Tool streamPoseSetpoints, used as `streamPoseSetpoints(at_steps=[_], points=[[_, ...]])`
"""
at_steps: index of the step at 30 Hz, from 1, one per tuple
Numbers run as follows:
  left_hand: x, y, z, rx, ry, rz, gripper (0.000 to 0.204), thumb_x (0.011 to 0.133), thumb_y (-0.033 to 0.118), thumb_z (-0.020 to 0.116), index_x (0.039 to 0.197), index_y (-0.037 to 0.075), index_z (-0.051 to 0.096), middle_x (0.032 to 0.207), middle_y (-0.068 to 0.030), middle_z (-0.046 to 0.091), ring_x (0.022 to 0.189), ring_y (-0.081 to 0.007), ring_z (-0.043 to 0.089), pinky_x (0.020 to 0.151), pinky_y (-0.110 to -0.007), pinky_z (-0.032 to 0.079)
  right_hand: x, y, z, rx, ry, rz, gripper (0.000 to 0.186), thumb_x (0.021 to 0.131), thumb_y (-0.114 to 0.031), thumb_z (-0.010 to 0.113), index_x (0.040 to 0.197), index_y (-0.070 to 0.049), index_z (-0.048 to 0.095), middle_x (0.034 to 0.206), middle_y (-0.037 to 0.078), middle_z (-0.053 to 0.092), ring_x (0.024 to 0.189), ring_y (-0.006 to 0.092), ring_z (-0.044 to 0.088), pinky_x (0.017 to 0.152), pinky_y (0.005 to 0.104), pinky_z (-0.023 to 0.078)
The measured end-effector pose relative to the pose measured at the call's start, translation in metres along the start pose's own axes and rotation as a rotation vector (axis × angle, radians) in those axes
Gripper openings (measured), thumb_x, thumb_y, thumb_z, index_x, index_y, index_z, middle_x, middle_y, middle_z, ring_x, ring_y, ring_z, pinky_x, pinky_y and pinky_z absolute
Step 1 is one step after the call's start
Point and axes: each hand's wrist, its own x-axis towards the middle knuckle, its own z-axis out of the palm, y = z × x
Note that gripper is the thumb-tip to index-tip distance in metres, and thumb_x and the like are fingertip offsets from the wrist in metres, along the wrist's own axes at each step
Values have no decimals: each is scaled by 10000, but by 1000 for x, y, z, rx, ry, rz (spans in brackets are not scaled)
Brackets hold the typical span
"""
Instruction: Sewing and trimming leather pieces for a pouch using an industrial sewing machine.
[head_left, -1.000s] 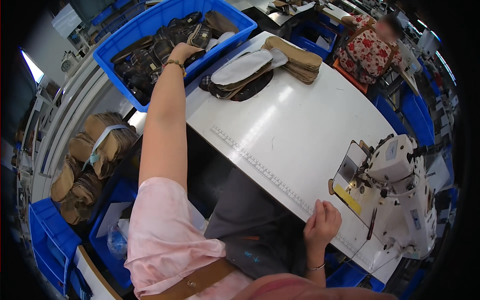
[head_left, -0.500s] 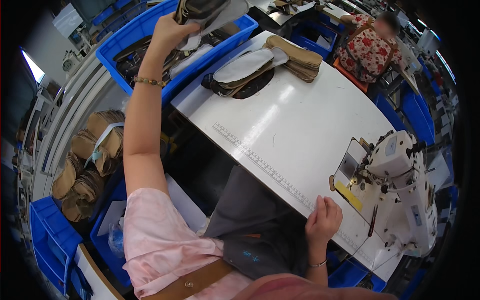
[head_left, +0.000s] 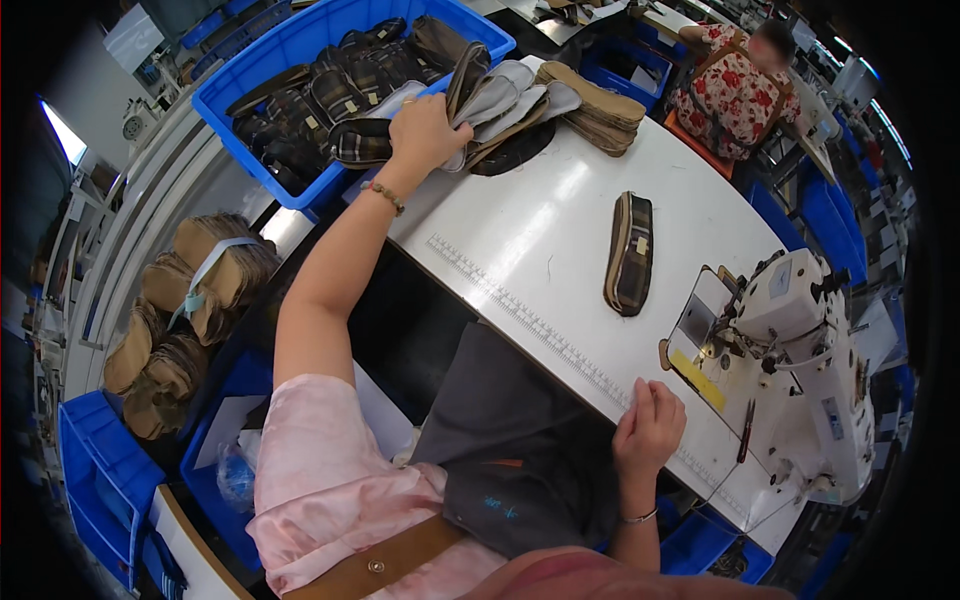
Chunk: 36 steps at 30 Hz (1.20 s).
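Note:
My left hand (head_left: 425, 137) reaches to the near right corner of the blue bin, its fingers closed round a bunch of plaid shoe uppers (head_left: 490, 100) with pale linings. They fan out over the pile on the white table, and the hand partly hides them. Alone on the tabletop lies one plaid shoe upper (head_left: 630, 255), long and narrow, with a small pale tag. My right hand (head_left: 650, 430) rests at the table's near edge beside the sewing machine (head_left: 800, 320), fingers stretched out and holding nothing.
The blue bin (head_left: 270, 180) holds many dark plaid pieces. Tan sole-shaped pieces (head_left: 598, 110) are stacked at the table's far side. Tied tan bundles (head_left: 215, 265) sit at left. A yellow strip (head_left: 697, 385) and thread snips (head_left: 746, 430) lie by the machine. A person (head_left: 740, 95) sits beyond.
My left hand has moved right and nearer, from above the bin to the table pile, with the shoe uppers. One plaid upper now lies on the tabletop. The right hand has barely moved.

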Motion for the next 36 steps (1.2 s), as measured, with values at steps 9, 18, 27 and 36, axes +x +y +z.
streamPoseSetpoints(at_steps=[9,18,27,36], points=[[-29,27,5,-102,-44,136,879,800,659,693,1455,103,507,1536,-242,388,1468,-411,280,1093,-690,286,-2,3,1,-29,-5,2,410,776,-47,633,1185,-43,664,1223,159,606,1103,360,580,958,460,455],[-61,-44,-6,-284,90,147,729,996,547,483,1491,16,420,1528,-266,405,1420,-414,378,1152,-510,314,37,-3,-9,153,-33,-32,575,885,-119,669,1425,-35,492,1505,268,374,1352,449,403,1111,521,348],[-83,-51,-19,46,-9,-37,639,877,161,662,1465,51,437,1158,-238,654,1093,-397,617,908,-491,516,101,20,34,52,-199,-16,505,906,-166,653,1384,-42,545,1358,212,572,1282,420,489,1069,493,412],[18,40,-30,87,565,410,565,853,116,669,1391,65,506,1129,-118,674,1036,-350,647,804,-431,582,103,4,34,162,-63,-124,398,833,-145,716,1212,-35,665,1191,143,641,1099,347,579,932,450,490]])
